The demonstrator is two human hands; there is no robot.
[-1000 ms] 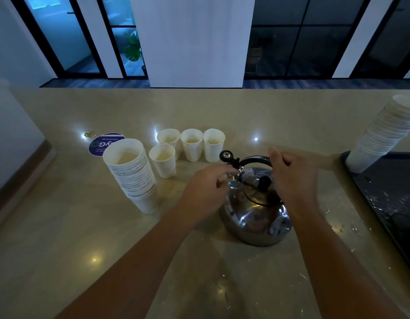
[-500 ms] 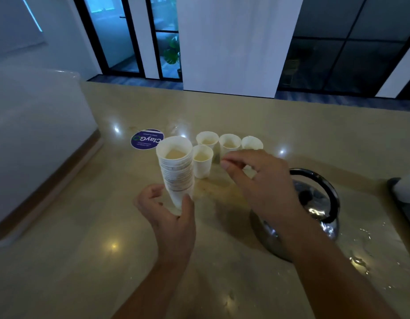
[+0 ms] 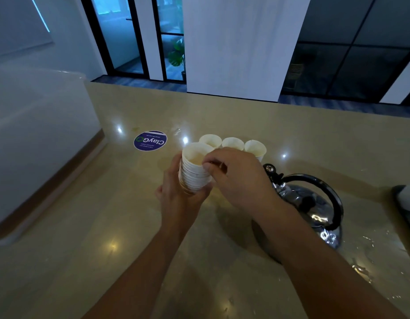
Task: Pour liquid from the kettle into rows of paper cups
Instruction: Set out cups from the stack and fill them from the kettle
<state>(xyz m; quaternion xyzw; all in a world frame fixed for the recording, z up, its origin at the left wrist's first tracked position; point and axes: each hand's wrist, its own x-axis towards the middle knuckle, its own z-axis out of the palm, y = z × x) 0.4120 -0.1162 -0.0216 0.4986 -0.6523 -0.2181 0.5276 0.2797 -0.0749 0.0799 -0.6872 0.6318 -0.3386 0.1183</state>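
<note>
A glossy beige tabletop (image 3: 291,139) faces dark glass doors, with a round purple "ClayGo" sticker (image 3: 150,140) far left. The left hand (image 3: 176,194) grips the cup stack (image 3: 193,171); the right hand (image 3: 238,178) pinches its top rim.

**A beige tabletop and what sits on it**

The glossy beige tabletop (image 3: 89,249) mirrors small ceiling lights. Toward its far edge lies a round purple sticker (image 3: 150,140) reading "ClayGo". Just to the right of it, three white paper cups (image 3: 232,143) stand touching in a row. Nearer the right edge sits a shiny steel kettle (image 3: 314,210) with its black handle raised. Water droplets (image 3: 363,270) spatter the surface beside the kettle. A dark tray (image 3: 399,203) cuts in at the right edge.
</note>
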